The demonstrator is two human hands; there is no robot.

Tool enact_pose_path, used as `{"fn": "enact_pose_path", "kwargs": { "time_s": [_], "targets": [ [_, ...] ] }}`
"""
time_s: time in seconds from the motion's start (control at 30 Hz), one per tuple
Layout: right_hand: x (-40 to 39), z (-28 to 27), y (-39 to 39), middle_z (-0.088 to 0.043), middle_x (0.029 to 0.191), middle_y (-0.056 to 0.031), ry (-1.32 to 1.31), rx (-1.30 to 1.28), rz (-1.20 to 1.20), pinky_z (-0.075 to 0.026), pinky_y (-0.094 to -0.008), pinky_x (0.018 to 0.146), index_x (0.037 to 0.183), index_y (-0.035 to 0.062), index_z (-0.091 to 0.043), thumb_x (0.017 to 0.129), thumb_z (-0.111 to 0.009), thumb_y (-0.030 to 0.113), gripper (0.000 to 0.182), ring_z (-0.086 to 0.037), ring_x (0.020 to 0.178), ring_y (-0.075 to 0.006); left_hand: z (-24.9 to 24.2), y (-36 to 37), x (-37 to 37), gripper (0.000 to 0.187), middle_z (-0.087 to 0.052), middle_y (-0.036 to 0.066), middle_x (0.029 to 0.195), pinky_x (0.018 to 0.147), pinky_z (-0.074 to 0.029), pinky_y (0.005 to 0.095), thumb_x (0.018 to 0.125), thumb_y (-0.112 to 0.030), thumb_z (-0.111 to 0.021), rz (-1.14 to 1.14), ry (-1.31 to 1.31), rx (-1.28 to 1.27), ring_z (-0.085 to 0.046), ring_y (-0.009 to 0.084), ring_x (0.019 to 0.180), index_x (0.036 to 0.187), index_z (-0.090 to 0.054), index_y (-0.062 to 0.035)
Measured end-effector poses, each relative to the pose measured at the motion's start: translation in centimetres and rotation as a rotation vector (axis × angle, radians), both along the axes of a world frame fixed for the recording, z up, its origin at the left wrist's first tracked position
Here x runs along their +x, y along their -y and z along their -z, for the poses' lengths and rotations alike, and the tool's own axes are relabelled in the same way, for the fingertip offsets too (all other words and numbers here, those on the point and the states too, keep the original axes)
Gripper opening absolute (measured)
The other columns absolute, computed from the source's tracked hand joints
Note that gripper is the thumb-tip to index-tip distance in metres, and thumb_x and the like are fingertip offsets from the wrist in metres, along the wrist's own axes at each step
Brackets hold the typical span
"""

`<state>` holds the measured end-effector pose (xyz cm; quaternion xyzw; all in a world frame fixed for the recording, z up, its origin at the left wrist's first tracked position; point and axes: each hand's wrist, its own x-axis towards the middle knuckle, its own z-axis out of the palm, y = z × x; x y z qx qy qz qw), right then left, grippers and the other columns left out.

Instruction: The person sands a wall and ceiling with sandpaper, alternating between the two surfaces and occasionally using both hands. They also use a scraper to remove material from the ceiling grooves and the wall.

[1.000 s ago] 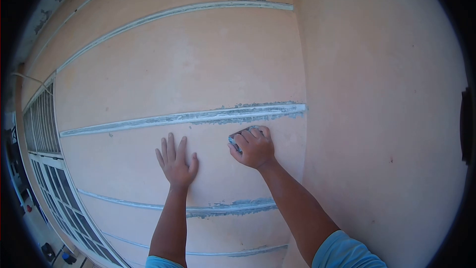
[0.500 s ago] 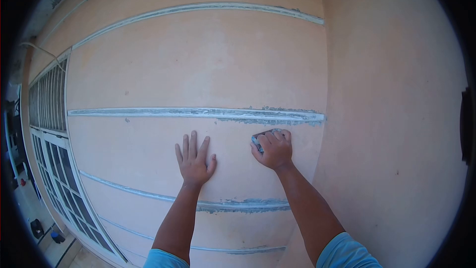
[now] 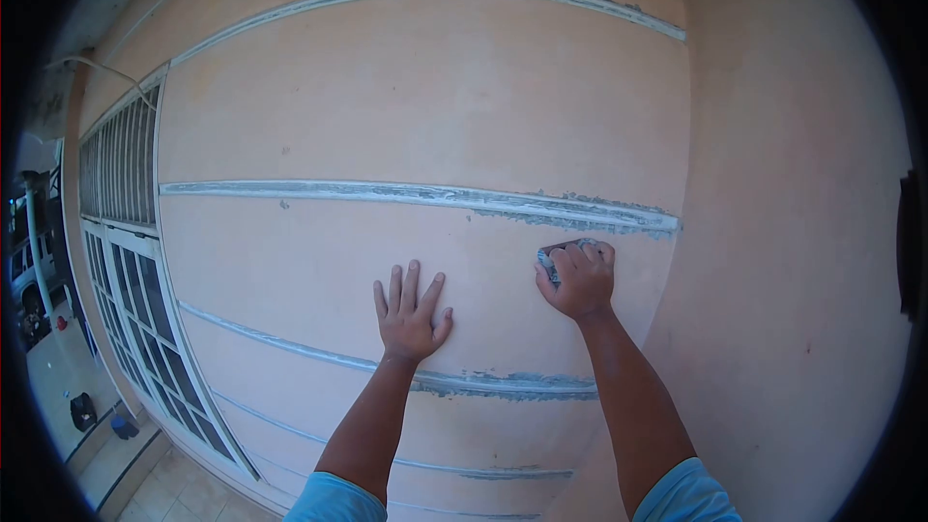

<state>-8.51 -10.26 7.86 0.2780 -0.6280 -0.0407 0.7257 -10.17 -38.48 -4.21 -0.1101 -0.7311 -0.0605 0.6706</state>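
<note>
While the right hand (image 3: 585,288) clamps a pad (image 3: 545,256) and the left hand (image 3: 409,331) splays flat, pressing hard could gouge the wall (image 3: 387,135).

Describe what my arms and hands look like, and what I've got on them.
Your left hand and right hand are both bare, with no gloves. The forearms are uncovered, and no watch or bracelet shows at either wrist. Light blue sleeves cover the arms higher up, looking plain where they show.
</note>
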Motion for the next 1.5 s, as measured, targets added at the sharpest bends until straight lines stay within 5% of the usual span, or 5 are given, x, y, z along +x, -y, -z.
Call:
{"fn": "enact_pose_path", "kwargs": {
  "time_s": [0.47, 0.8, 1.07, 1.17, 1.5],
  "targets": [
    [0.6, -1.4, -0.2, -0.065, 0.078, -0.0009, 0.115, 0.021, -0.065, -0.042, -0.0432, 0.082, 0.089, 0.0139, -0.067, 0.083, -0.075, 0.023, 0.014, -0.062, 0.077, -0.0240, 0.1, 0.3, -0.3, 0.056, -0.045, 0.020, 0.156, 0.120, -0.017, 0.0642, 0.084, -0.034, -0.064, 0.034, -0.037, -0.017, -0.035, 0.0428, 0.148, 0.137, -0.064, -0.0182],
    [3.9, -18.5, -3.1, -0.071, 0.091, -0.0131, 0.250, -0.561, -0.454, -0.052, -0.0427, 0.082, 0.107, 0.0090, -0.064, 0.098, -0.058, 0.012, 0.012, -0.069, 0.085, -0.0324, 0.3, 0.5, -0.6, 0.056, -0.043, 0.023, 0.157, 0.120, -0.015, 0.0635, 0.086, -0.033, -0.059, -0.009, -0.054, -0.043, -0.033, 0.0449, 0.149, 0.138, -0.062, -0.0137],
    [2.4, -28.8, -7.1, -0.067, 0.127, -0.0202, 0.326, -0.509, 0.282, -0.050, -0.0460, 0.099, 0.147, 0.0226, -0.048, 0.094, -0.045, 0.013, 0.054, -0.065, 0.117, -0.0360, 0.5, 0.5, -0.6, 0.050, -0.048, 0.023, 0.153, 0.118, -0.017, 0.0667, 0.088, -0.039, -0.058, -0.021, -0.044, -0.030, -0.037, 0.0466, 0.146, 0.132, -0.066, -0.0162],
    [6.5, -29.6, -3.6, -0.074, 0.108, -0.0212, 0.472, -0.651, 0.213, -0.056, -0.0432, 0.078, 0.159, 0.0186, -0.036, 0.092, -0.053, 0.004, 0.071, -0.072, 0.088, -0.0304, 0.5, 0.6, -0.8, 0.049, -0.048, 0.023, 0.153, 0.119, -0.017, 0.0666, 0.089, -0.040, -0.057, -0.018, -0.042, -0.028, -0.036, 0.0465, 0.146, 0.131, -0.067, -0.0160],
    [1.7, -35.4, -6.6, -0.068, 0.109, -0.0335, 0.487, -0.413, 0.364, -0.057, -0.0470, 0.077, 0.164, 0.0128, -0.016, 0.092, -0.046, 0.002, 0.078, -0.071, 0.087, -0.0382, 0.6, 0.8, -0.7, 0.050, -0.045, 0.026, 0.154, 0.120, -0.015, 0.0639, 0.088, -0.036, -0.056, -0.022, -0.054, -0.063, -0.033, 0.0471, 0.148, 0.131, -0.065, -0.0102]
  ]
}}
